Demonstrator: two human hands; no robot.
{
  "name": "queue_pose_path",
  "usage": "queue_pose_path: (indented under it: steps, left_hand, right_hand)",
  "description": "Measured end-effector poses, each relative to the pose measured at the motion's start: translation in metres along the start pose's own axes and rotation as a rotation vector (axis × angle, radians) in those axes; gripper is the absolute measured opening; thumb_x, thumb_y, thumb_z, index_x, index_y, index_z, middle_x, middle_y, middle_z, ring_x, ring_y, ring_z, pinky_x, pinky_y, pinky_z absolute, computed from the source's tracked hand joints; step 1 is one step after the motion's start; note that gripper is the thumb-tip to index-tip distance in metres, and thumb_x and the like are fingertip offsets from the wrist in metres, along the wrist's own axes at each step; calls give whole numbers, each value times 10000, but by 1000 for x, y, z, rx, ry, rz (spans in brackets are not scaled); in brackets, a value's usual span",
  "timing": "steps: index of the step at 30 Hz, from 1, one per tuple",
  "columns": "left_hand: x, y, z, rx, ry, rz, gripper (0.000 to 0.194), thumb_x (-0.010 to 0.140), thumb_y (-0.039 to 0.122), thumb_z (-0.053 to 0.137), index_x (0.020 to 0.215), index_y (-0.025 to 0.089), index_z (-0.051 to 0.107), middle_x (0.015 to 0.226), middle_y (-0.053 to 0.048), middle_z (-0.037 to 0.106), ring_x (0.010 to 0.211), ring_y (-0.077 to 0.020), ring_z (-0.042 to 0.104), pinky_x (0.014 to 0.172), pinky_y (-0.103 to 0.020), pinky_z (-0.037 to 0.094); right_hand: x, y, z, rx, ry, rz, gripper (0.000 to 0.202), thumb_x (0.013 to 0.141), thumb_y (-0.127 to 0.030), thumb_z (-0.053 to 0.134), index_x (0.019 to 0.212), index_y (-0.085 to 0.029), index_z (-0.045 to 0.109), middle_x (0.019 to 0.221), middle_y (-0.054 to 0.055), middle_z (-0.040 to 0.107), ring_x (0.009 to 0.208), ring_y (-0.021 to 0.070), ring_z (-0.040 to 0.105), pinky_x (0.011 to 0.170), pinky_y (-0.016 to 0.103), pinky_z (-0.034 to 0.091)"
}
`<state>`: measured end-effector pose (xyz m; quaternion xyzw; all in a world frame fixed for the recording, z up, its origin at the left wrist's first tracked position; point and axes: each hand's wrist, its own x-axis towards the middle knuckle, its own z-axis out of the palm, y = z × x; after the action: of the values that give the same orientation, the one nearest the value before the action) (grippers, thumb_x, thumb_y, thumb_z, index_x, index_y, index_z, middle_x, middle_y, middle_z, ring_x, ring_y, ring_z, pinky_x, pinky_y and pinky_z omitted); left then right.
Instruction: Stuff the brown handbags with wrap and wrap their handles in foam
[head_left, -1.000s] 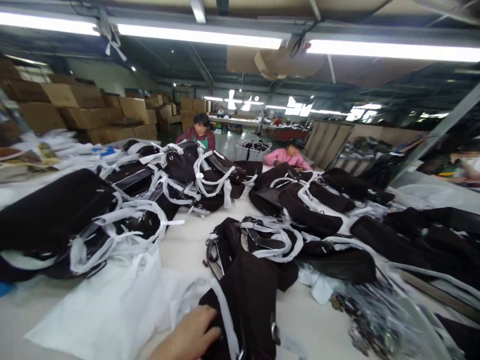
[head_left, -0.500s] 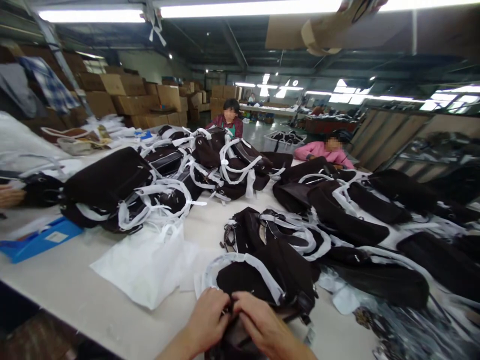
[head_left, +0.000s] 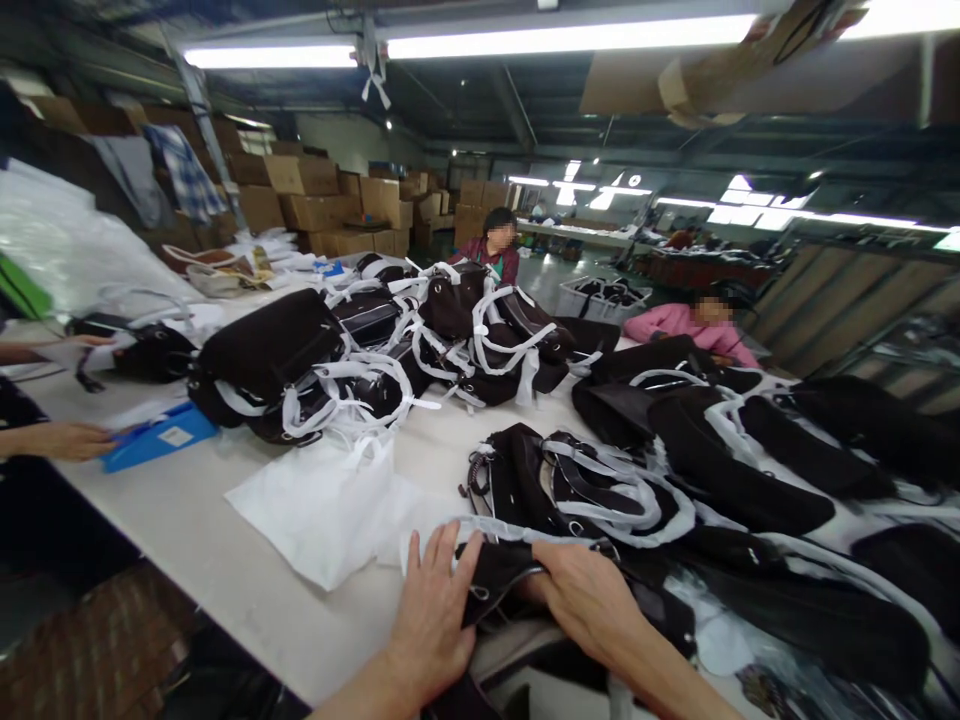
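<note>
A dark bag (head_left: 517, 640) with a white-wrapped handle lies at the table's near edge, its mouth spread and a pale lining showing. My left hand (head_left: 435, 610) rests on the bag's left side with its fingers stretched out. At the bag's upper rim, my right hand (head_left: 581, 590) has its fingers wrapped over the edge, its fingertips partly hidden inside. Just beyond is another dark bag (head_left: 517, 470) with wrapped straps. White wrapping sheets (head_left: 322, 510) lie to the left of my hands.
Dark bags (head_left: 262, 350) are heaped across the table (head_left: 292, 610). A blue tray (head_left: 161, 438) sits at the left, where another person's hand (head_left: 71, 441) touches it. Two people are beyond the table. Clear plastic (head_left: 720, 625) lies at the right.
The view has swung left. My hands have moved apart; my left hand has opened out flat, and the near bag's mouth now shows wide. Another person's hand has appeared at the blue tray.
</note>
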<state>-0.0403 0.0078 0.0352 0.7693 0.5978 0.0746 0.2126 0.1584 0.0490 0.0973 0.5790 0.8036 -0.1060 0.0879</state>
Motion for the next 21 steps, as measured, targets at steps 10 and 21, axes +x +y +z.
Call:
queue_pose_path:
  steps: [10, 21]
  left_hand:
    - [1, -46, -53, -85, -377, 391, 57, 755, 263, 681, 766, 209, 668, 927, -24, 704, 997, -263, 641, 1130, -576, 317]
    - [-30, -11, -33, 448, -55, 722, 159, 826, 275, 616, 718, 182, 686, 635, -64, 645, 659, -237, 553, 1036, -446, 385]
  right_hand:
    - [-24, -28, 26, 383, -147, -23, 236, 923, -279, 520, 805, -228, 718, 862, 52, 765, 837, 233, 703, 669, 291, 379]
    - [-19, -37, 63, 317, -199, 84, 396, 996, -268, 394, 870, -152, 750, 888, 134, 778, 877, 252, 747, 719, 287, 505]
